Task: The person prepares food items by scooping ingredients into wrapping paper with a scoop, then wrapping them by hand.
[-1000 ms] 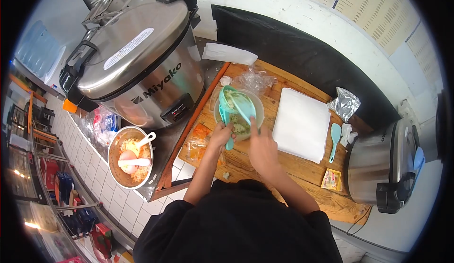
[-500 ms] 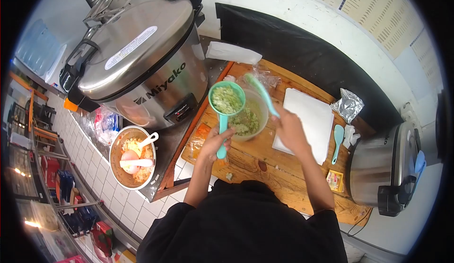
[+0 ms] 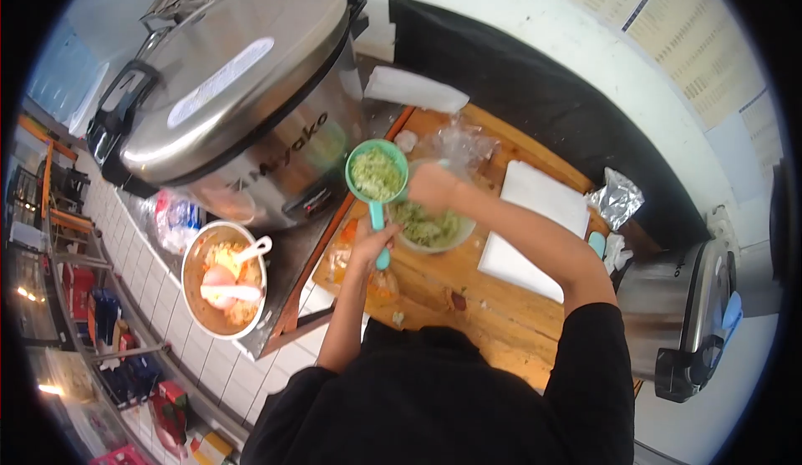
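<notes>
My left hand [image 3: 373, 241] is closed round the handle of a mint-green scoop [image 3: 378, 214], whose cup is filled with pale green rice [image 3: 376, 174]. It is held up beside a translucent bowl [image 3: 461, 235] that has more green rice [image 3: 428, 226] in it. My right hand [image 3: 436, 188] is a closed fist over the far side of the bowl, near the scoop. The mint-green rice paddle seen in its grip a moment earlier is mostly hidden by the hand now.
A large steel rice cooker [image 3: 276, 152] stands at the left, with a pot [image 3: 192, 289] of orange rice and white-handled utensils before it. White paper sheets [image 3: 535, 214] lie on the wooden table [image 3: 501, 331]. Crumpled foil [image 3: 616, 195] and another cooker [image 3: 668, 298] are at right.
My right hand has swung left and down from above the paper to the bowl and scoop. The scoop has shifted slightly left, still full, and the view has tilted a little.
</notes>
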`<state>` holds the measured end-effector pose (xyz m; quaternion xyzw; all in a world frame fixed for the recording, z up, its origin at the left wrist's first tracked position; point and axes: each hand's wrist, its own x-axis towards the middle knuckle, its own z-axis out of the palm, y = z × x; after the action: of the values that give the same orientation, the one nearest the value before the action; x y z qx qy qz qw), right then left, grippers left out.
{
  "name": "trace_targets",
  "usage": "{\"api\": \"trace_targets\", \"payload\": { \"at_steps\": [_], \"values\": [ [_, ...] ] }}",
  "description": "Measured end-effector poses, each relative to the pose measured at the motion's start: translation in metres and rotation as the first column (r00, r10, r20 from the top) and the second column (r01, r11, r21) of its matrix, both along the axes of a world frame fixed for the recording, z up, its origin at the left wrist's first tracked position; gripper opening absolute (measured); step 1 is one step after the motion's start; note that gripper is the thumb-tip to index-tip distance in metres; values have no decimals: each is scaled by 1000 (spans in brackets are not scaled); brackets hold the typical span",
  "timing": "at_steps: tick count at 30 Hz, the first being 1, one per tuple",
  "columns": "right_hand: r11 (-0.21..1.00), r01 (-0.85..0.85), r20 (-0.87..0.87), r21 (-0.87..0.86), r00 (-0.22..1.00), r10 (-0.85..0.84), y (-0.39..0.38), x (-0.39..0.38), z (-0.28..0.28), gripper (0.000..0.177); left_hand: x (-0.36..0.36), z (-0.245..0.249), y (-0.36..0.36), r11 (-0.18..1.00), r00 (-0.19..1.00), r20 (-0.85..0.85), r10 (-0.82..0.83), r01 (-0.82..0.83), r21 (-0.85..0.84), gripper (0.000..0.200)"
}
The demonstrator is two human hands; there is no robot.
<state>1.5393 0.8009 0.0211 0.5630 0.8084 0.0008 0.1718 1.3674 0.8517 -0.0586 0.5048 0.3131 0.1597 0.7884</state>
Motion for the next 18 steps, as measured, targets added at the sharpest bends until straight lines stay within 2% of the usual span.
{"api": "trace_targets", "payload": {
  "at_steps": [1, 2, 4, 5, 7, 8, 10, 11, 13, 14, 16, 17, 18],
  "values": [
    [989, -150, 48, 7, 988, 149, 2, -5, -2, 9, 1, -1, -2, 999, 999, 31, 28, -27, -24, 20],
    [990, -143, 64, 1, 988, 143, -3, -9, -5, 9, 5, -4, -4, 999, 999, 47, 21, -20, -29, 20],
    [908, -369, 140, -200, 906, 399, -14, -26, 3, 6, 5, -5, -8, 992, 992, 16, 123, -123, -13, 21],
    [906, -372, 129, -202, 907, 401, -15, -24, 8, 6, 5, -4, -10, 990, 990, -6, 141, -141, -18, 22],
    [958, -226, 126, -179, 960, 250, -21, -12, 13, 5, 5, -3, -14, 983, 984, -6, 179, -179, -36, 22],
    [955, -228, 108, -188, 962, 251, -22, -7, 16, 5, 5, -2, -15, 976, 977, 12, 213, -213, -48, 21],
    [989, 19, 287, -145, 958, 23, -23, 3, 19, 10, 5, -3, -16, 979, 980, -9, 199, -199, -48, 20],
    [988, 18, 279, -154, 960, 26, -25, 9, 13, 10, 6, -6, -16, 982, 983, 0, 185, -185, -38, 20],
    [968, 203, 147, -149, 972, -182, -28, 17, 1, 9, 6, -7, -18, 986, 986, 6, 167, -167, -26, 20],
    [967, 203, 144, -151, 973, -181, -29, 20, -4, 9, 7, -7, -20, 980, 980, 20, 196, -195, -30, 19],
    [873, 391, 29, -293, 916, -400, -27, 22, 1, 15, 10, -5, -24, 972, 972, 30, 232, -231, -38, 19],
    [873, 384, 25, -300, 918, -395, -28, 23, -1, 15, 10, -4, -25, 967, 966, 51, 255, -253, -36, 20],
    [820, 441, -35, -364, 873, -486, -32, 23, -1, 18, 10, -4, -27, 962, 959, 71, 274, -272, -33, 21]
  ]
}}
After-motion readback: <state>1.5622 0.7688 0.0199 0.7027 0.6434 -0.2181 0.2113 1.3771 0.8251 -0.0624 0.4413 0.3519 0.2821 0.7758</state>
